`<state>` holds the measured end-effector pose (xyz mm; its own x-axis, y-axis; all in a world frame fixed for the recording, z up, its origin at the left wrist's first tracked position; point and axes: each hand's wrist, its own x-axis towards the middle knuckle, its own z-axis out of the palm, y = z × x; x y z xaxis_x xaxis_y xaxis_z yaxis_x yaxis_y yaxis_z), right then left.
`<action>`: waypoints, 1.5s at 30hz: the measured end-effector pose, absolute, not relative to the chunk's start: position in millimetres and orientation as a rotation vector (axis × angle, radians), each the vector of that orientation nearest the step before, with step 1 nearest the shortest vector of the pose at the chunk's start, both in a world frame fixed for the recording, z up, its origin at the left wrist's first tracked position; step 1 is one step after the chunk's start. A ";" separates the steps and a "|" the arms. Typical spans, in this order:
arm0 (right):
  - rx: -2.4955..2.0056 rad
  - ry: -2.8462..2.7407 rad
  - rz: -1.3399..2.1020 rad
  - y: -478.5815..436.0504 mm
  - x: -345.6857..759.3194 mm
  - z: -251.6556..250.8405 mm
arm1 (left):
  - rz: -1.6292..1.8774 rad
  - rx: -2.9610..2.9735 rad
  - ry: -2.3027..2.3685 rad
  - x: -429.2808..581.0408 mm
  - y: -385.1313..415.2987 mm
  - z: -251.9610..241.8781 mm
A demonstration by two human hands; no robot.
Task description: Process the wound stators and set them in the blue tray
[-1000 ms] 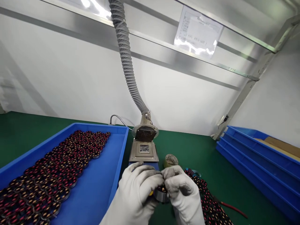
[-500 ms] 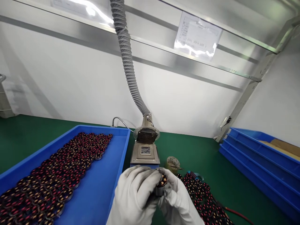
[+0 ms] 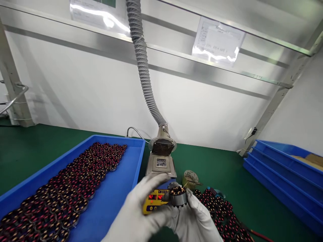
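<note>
Between the gloved hands, a ring-shaped part touches the right.

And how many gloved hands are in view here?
2: the left hand, by the yellow display panel, left of the dark ring part, and the right hand, which holds that part. Some fingers are partly hidden; no other hands show.

Dark ring is held in gloved right hand, gloved left hand seen close beside it, many similar rings laid out in blue tray.
</note>
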<state>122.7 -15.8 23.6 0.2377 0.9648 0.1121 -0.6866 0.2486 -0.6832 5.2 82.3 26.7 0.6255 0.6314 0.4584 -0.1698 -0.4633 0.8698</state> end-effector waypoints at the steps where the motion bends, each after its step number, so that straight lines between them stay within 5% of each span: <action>1: -0.586 -0.600 1.190 -16.2 122.7 24.7 | 0.921 1.926 0.332 5.7 82.8 27.2; 6: -0.655 -0.605 1.119 -11.0 124.6 17.7 | 1.026 1.809 0.055 16.1 80.7 29.4; 14: -0.645 -0.598 1.208 -6.6 124.5 5.9 | 1.221 1.213 0.409 6.8 82.7 33.5; 20: -0.771 -0.615 0.958 -9.8 126.3 10.1 | 0.754 1.380 0.173 11.6 74.7 42.9; 29: -0.648 -0.511 1.168 -10.5 112.7 19.3 | 1.283 0.880 0.214 6.6 75.0 37.8; 35: -0.628 -0.473 1.111 -8.9 104.5 31.1 | 0.859 1.428 0.212 -1.4 77.5 45.4; 45: -0.526 -0.491 1.386 -15.3 107.7 25.2 | 1.185 1.362 0.411 5.4 83.9 31.2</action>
